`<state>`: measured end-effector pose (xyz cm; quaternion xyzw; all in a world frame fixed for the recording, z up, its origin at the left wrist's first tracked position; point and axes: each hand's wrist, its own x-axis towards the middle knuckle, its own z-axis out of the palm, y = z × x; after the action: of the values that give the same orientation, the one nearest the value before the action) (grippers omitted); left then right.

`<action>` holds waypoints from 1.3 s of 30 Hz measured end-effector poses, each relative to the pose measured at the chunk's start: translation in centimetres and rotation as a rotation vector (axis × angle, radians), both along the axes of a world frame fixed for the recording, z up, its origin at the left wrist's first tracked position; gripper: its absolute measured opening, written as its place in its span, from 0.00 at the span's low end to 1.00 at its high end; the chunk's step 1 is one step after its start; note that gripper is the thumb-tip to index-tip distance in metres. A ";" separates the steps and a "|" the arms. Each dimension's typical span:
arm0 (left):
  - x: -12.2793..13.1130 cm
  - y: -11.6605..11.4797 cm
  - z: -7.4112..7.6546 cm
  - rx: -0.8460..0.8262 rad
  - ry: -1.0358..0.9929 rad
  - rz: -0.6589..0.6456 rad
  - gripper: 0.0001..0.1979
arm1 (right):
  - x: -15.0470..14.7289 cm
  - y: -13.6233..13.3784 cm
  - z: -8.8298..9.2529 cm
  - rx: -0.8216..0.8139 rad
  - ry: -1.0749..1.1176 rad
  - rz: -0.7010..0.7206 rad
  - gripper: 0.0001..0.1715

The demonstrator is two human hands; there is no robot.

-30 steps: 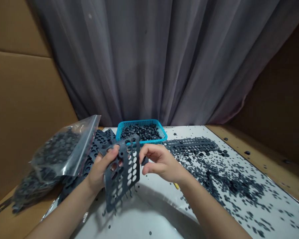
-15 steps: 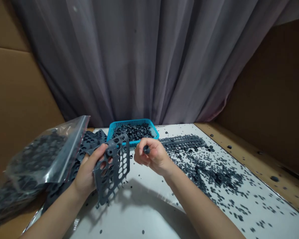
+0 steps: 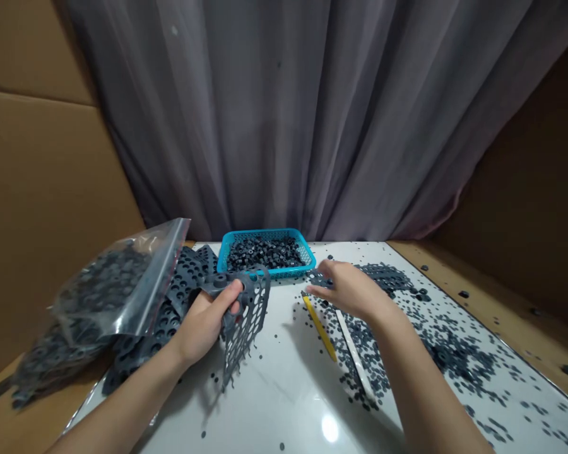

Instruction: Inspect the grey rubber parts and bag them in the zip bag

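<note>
Left hand (image 3: 207, 323) is clamped round the top edge of a dark perforated sheet (image 3: 247, 314) just left of centre frame, thumb over the top, and the sheet droops off the grip with its lower corner hanging just above the white bench (image 3: 274, 391). Right hand (image 3: 354, 292) is out flat, right of centre, fingers spread and low over the bench with nothing pinched that I can see; its fingertips reach toward the end of a dark strip (image 3: 389, 275) lying just right of the blue basket (image 3: 284, 272). The basket, upper centre, is heaped with small dark pieces, and more loose pieces (image 3: 447, 350) are strewn across the right half. A yellow stick (image 3: 320, 328) lies just below the right hand. Far left, a clear bag (image 3: 118, 284) of the same parts leans on a stack of sheets (image 3: 185, 277). As I read it, the sheet is parked in the left hand while the right one goes to the bench. A pick-up there calls for a fine fingertip pinch, clear of the yellow stick.
</note>
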<state>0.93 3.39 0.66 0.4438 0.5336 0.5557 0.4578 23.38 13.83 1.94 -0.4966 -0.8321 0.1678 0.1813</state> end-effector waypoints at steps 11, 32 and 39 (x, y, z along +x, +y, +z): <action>0.6 -0.5 -0.1 0.146 0.044 -0.046 0.15 | -6.7 -5.9 1.0 -0.197 0.506 0.620 0.19; 1.3 -0.9 1.6 -0.074 -0.491 0.066 0.23 | -5.9 -4.2 0.5 -0.687 1.490 0.706 0.20; 1.4 -1.0 1.8 -0.125 -0.540 -0.065 0.25 | -6.8 -5.1 -0.1 -0.767 1.298 0.716 0.23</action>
<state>2.29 2.39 2.49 0.2674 0.4109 0.6048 0.6277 16.56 8.74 1.84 -0.0338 -0.5550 0.7397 0.3789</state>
